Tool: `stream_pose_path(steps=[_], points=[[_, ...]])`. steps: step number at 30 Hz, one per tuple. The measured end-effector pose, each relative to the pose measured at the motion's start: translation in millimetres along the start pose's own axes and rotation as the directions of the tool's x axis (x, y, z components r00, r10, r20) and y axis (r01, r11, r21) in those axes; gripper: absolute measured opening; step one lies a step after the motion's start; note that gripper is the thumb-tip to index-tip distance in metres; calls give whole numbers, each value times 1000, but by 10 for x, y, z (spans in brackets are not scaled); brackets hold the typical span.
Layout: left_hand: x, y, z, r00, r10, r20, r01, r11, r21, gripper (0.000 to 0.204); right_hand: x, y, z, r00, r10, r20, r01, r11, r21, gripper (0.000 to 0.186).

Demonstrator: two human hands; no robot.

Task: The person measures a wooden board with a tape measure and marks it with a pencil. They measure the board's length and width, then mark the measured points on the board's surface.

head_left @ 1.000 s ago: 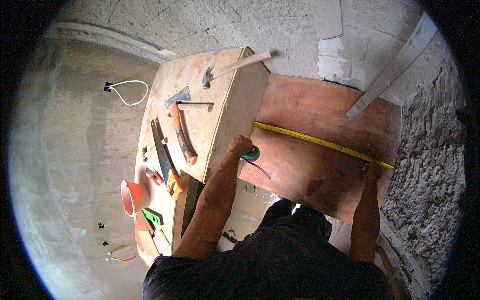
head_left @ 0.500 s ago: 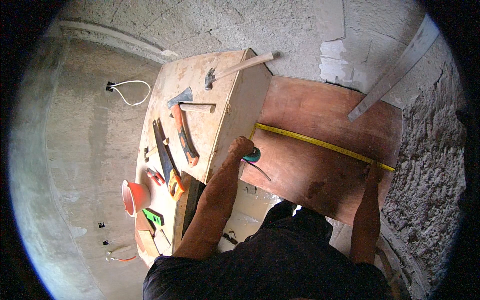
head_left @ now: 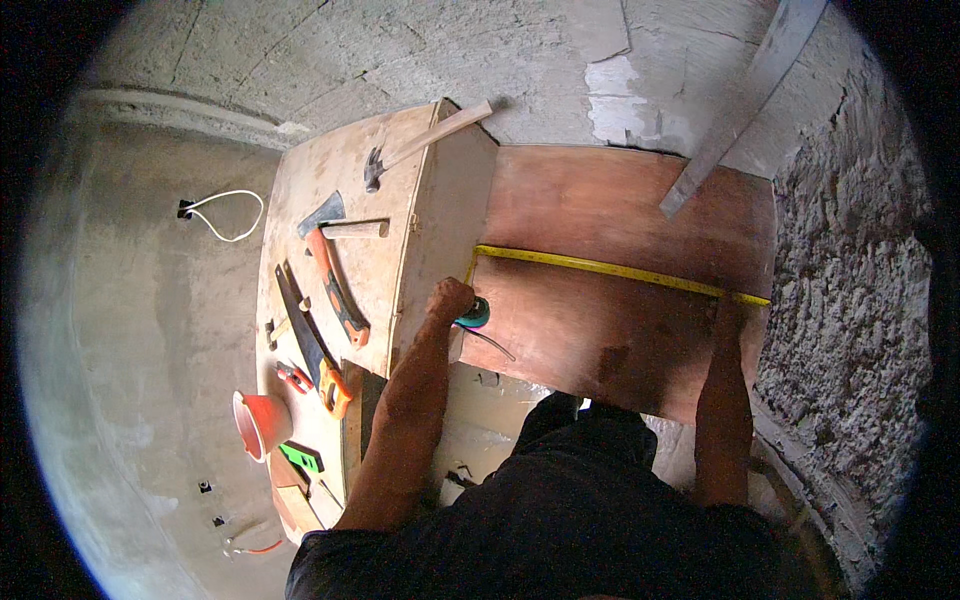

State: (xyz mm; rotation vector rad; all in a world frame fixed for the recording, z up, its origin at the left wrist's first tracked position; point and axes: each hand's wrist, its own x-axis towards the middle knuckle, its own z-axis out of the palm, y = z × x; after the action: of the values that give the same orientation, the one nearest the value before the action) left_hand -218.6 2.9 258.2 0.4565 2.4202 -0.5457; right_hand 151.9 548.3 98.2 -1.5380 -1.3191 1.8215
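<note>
My left hand is closed around a tape measure with a teal case, beside the box's side wall. A dark strap hangs from the case. The yellow blade bends near that wall and runs right across a reddish-brown plywood sheet, close to its right edge. At the blade's right end, my right hand touches the tape; its fingers are dark and hard to make out.
On the pale wooden box left of me lie a claw hammer, an axe, a handsaw, red pliers, a red bucket and a green tool. A long metal straightedge leans over the sheet's far right. Rough walls stand around.
The whole scene has shifted left in view as the camera turned. Both hands keep their places at the tape, which stays stretched over the plywood.
</note>
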Motion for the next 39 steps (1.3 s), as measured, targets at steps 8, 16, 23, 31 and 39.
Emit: stream_pose_path(steps=[8, 16, 23, 31, 39], points=[[130, -66, 99, 997, -62, 40, 66, 989, -132, 47, -15, 18, 1, 1000, -9, 27, 10, 1000, -12, 30], [-47, 9, -47, 992, -128, -6, 124, 970, -209, 53, 28, 34, 25, 996, -17, 85, 17, 1000, 3, 32], [-132, 68, -161, 982, -188, 37, 191, 944, -268, 53, -105, -114, 30, 999, -15, 35, 21, 985, -170, 36], [-13, -8, -23, 987, -153, -45, 144, 976, -163, 49, -107, -49, 27, 1000, 15, 5, -15, 999, -45, 33], [-731, 384, -814, 970, -242, -4, 224, 904, -363, 48, -134, -164, 100, 999, 40, -31, -41, 999, -26, 33]])
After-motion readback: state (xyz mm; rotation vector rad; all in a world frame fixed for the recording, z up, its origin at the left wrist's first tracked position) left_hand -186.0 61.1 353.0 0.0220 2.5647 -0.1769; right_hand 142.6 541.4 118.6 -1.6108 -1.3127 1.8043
